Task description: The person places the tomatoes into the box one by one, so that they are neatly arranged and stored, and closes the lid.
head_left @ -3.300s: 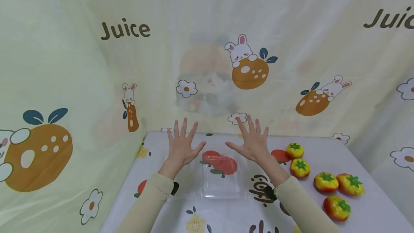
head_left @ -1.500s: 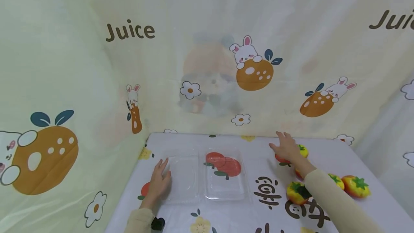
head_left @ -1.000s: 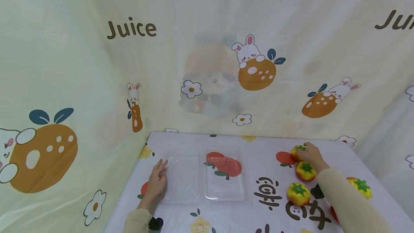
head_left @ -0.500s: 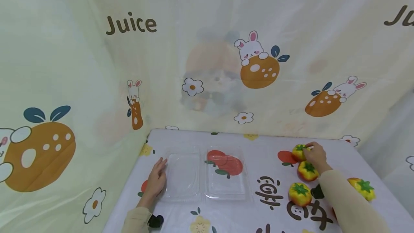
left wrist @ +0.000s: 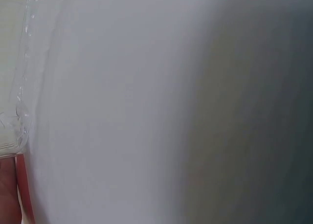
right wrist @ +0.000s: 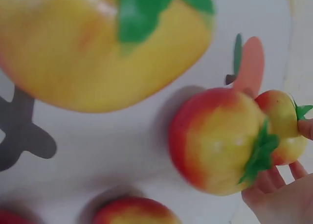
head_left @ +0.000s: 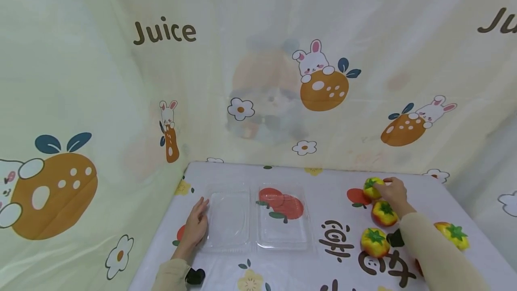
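Note:
My right hand (head_left: 395,193) holds the farthest yellow-and-red toy fruit with a green leafy cap (head_left: 372,188). In the right wrist view, the thumb lies at the cap of this fruit (right wrist: 281,116) and fingers reach round its far side, partly hidden by a nearer fruit (right wrist: 210,141). On the left, my left hand (head_left: 195,225) rests along the outer edge of an unfolded clear plastic clamshell box (head_left: 228,219), its fingers fairly straight. Only a bit of that hand (left wrist: 9,194) shows in the left wrist view, below the box's corner (left wrist: 14,131).
The box's other half (head_left: 282,235) lies flat in the middle, over printed red fruit. More toy fruits stand at the right: one just nearer than the held one (head_left: 384,213), one by the wrist (head_left: 375,242) and one beyond the sleeve (head_left: 452,235). A patterned curtain (head_left: 258,80) hangs behind the table.
Both hands have come down from being raised with spread fingers. The left went to the box's edge; the right reached the far fruit, took hold of it and has tilted it slightly.

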`<state>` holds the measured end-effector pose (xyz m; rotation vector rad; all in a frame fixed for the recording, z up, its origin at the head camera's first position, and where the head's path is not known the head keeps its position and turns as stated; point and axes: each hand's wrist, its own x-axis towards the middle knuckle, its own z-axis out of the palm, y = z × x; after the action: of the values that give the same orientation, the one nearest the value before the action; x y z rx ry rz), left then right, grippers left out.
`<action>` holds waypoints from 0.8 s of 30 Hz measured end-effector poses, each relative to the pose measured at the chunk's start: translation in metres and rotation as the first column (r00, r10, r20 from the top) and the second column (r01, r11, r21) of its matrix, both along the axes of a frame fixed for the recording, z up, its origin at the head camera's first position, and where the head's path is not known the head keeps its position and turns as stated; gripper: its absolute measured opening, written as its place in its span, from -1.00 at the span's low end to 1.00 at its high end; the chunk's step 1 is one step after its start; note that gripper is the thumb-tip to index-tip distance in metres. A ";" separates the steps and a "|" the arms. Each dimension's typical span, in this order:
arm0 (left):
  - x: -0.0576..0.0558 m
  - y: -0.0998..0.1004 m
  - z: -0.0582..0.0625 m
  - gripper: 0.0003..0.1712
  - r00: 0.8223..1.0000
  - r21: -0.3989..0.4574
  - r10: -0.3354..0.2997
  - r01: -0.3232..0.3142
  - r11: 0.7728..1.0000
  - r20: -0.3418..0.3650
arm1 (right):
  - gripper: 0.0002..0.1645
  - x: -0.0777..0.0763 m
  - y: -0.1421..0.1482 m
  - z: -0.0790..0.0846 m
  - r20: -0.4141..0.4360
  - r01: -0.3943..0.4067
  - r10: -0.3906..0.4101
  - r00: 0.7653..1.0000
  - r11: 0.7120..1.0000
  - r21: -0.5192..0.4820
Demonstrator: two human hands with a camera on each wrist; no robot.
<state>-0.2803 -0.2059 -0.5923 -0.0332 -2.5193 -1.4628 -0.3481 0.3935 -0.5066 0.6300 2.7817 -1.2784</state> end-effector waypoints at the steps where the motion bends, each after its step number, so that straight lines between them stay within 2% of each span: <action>1: 0.000 0.000 0.000 -0.41 1.000 0.003 0.001 -0.001 1.000 -0.003 | -0.18 -0.001 -0.002 0.002 -0.023 -0.007 0.007 1.000 1.000 0.001; 6: 0.001 -0.001 0.001 -0.41 1.000 0.001 -0.001 0.001 1.000 -0.001 | -0.22 -0.013 -0.023 0.015 -0.135 -0.082 0.083 0.987 0.997 0.011; 12: 0.001 -0.002 0.000 -0.40 1.000 -0.006 0.005 -0.004 1.000 0.030 | -0.29 -0.024 -0.064 0.033 -0.255 -0.222 0.218 0.942 0.975 0.014; 17: 0.002 -0.002 0.000 -0.42 1.000 -0.016 0.004 -0.004 1.000 -0.001 | -0.34 -0.025 -0.108 0.045 -0.353 -0.327 0.312 0.882 0.945 0.017; 22: 0.001 -0.001 0.000 -0.42 1.000 -0.014 -0.007 0.007 1.000 0.009 | -0.40 -0.021 -0.152 0.051 -0.423 -0.422 0.393 0.816 0.906 0.029; 24: 0.001 0.000 -0.001 -0.42 1.000 -0.010 -0.009 0.009 1.000 0.018 | -0.41 -0.019 -0.169 0.051 -0.429 -0.461 0.421 0.799 0.887 0.012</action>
<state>-0.2790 -0.2059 -0.5929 -0.0327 -2.5438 -1.4608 -0.3670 0.2247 -0.4551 -0.3464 2.8890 -1.5572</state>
